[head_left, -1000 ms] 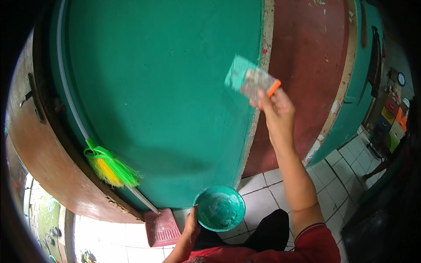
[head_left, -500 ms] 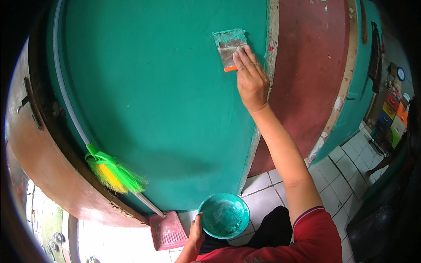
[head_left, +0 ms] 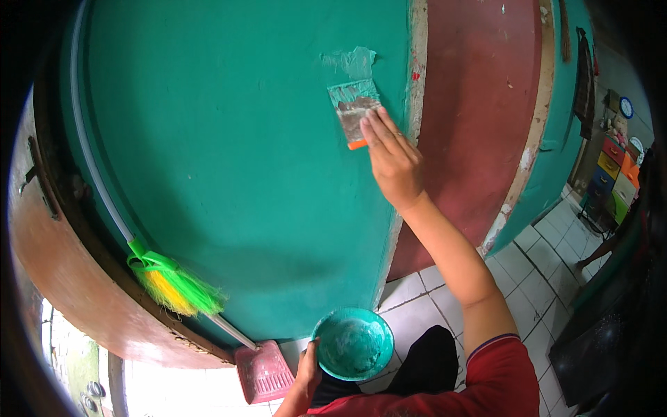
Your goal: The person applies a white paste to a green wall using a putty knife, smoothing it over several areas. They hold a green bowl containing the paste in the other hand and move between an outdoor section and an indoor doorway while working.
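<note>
My right hand (head_left: 394,156) is closed on a wide putty knife (head_left: 356,118) with an orange edge, its fingers pressed along the metal blade. Green paste coats the far end of that blade, which lies against the green wall (head_left: 229,153). Just above it, a fresh smear of lighter green paste (head_left: 356,62) marks the wall. Low in front of me, my left hand (head_left: 308,365) grips the rim of a green bowl (head_left: 335,372). Paste (head_left: 358,344) clings to the bowl's inside; the fingers beneath it are hidden.
A green and yellow broom (head_left: 177,281) leans on the wall at the left, above a pink dustpan (head_left: 262,372). Right of the green wall stands a reddish-brown panel (head_left: 479,132) with a worn frame. Colourful drawers (head_left: 608,170) stand far right, beyond white floor tiles (head_left: 531,295).
My right hand has drawn the putty knife down the wall, and a smear of paste now shows above it. The bowl stays in my left hand, and the view has shifted slightly.
</note>
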### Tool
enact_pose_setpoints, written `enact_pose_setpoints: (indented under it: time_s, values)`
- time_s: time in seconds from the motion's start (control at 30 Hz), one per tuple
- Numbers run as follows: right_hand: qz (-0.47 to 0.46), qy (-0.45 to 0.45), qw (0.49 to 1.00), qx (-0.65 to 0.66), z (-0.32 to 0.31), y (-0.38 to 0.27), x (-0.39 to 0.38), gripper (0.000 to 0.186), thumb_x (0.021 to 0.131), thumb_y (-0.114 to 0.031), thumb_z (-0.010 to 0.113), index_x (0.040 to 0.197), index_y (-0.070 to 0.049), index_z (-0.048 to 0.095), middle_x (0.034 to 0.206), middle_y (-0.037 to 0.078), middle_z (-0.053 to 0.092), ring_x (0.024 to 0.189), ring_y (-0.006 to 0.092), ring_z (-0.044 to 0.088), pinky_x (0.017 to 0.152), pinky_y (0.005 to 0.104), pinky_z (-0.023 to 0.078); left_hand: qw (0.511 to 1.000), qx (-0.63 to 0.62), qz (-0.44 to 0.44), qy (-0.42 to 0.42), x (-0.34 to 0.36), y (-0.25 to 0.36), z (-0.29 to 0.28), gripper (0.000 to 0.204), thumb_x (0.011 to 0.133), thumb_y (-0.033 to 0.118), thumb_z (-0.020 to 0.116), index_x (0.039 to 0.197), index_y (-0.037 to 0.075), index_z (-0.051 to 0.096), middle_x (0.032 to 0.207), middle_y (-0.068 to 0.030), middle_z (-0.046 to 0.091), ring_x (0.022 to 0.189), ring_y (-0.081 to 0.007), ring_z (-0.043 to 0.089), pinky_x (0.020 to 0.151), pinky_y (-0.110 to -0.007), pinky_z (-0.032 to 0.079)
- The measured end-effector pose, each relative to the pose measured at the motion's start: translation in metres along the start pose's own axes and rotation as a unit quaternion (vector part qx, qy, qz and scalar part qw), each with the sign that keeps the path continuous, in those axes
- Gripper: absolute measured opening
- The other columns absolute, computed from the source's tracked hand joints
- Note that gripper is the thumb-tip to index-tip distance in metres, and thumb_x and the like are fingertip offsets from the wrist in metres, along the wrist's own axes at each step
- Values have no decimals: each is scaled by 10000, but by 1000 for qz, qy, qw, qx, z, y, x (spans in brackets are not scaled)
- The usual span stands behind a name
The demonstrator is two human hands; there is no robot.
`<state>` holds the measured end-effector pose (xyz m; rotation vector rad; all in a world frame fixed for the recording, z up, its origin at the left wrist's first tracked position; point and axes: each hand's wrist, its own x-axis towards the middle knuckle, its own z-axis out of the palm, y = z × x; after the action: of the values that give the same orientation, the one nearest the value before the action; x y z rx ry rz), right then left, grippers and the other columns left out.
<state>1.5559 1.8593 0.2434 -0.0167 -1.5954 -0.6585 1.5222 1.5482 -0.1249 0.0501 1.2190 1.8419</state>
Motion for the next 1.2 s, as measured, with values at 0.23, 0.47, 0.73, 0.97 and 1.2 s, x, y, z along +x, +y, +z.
enact_pose_setpoints:
  time_s: [0.23,0.47,0.73,0.97,1.2]
  values:
    - [18,76,996,-47,-7,31,43,342,873,6,663,1207,-55,711,1234,104,707,1198,285,657,919,360,583,999,-3,-10,-39,2,-11,-14,611,1011,372,548,1361,-126,501,1302,-196,600,1165,-259,596,997,-368,480]
    - [-3,-58,997,-43,9,-3,16,381,880,-28,600,1255,-8,663,1322,142,651,1247,332,618,901,389,581,999,1,-4,-53,1,-14,-9,597,1014,360,546,1368,-119,499,1302,-193,602,1172,-269,597,999,-380,485]
    - [5,58,998,-8,-26,0,39,332,864,-18,681,1192,-54,714,1184,94,721,1137,275,690,855,351,601,999,-12,-17,-31,-1,-8,-5,623,993,362,575,1357,-137,496,1292,-202,603,1158,-274,601,1009,-385,479]
    - [-13,8,999,-46,18,7,34,310,877,-42,632,1178,-35,704,1278,85,677,1219,277,643,826,335,594,999,-14,-13,-39,13,-25,-17,623,992,371,576,1352,-131,502,1308,-198,591,1182,-270,578,1020,-379,465]
    - [-39,5,999,-16,-3,-15,0,300,862,-28,661,1154,-48,726,1288,74,685,1217,275,651,835,317,593,998,-33,-3,-53,4,-15,-13,609,996,369,569,1350,-123,507,1308,-189,591,1186,-262,578,1024,-377,462]
